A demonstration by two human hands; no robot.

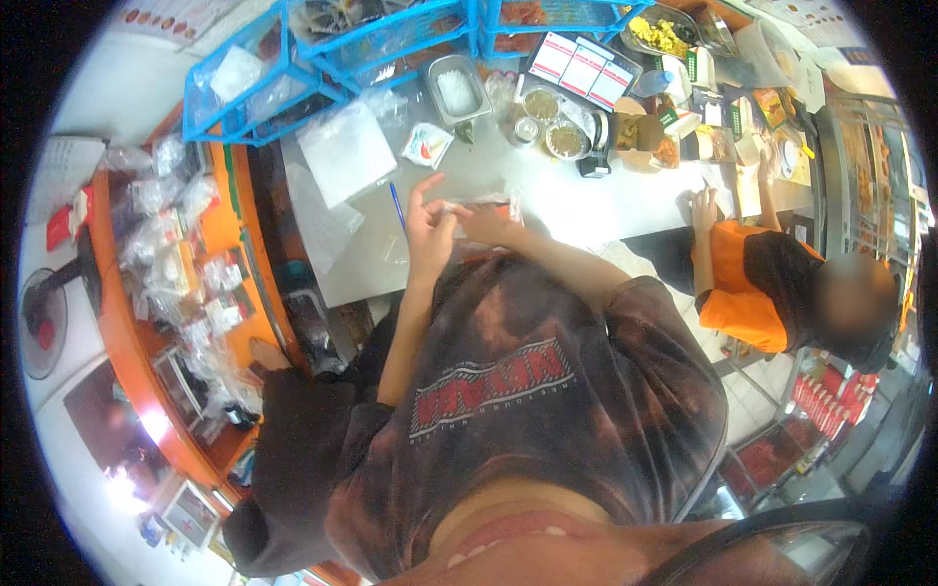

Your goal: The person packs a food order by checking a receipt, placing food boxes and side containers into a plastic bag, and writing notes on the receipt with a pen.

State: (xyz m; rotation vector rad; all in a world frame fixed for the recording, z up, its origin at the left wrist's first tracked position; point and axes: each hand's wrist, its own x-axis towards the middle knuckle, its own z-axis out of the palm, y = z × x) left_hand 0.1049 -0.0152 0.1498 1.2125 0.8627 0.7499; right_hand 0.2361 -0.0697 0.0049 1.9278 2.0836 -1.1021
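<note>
Close in front of my shirt, both hands come together over the near side of the metal worktop [366, 253]. My left hand [427, 227] has its index finger raised, while its thumb and other fingers pinch a whitish bit of plastic. My right hand [489, 225] meets it there with bent fingers, its fingertips partly hidden. Around and under the right hand shows a clear plastic bag [506, 199] with something red-orange at it; its contents are mostly covered. A blue pen [397, 204] lies just left of my left hand.
Beyond are white sheets [346, 154], a printed packet [427, 145], a metal pan [458, 88], a tablet [582, 69] and blue racks [388, 44]. One co-worker [747, 286] handles food boxes at right; another person's dark sleeve [304, 432] is at left, by an orange shelf [253, 293].
</note>
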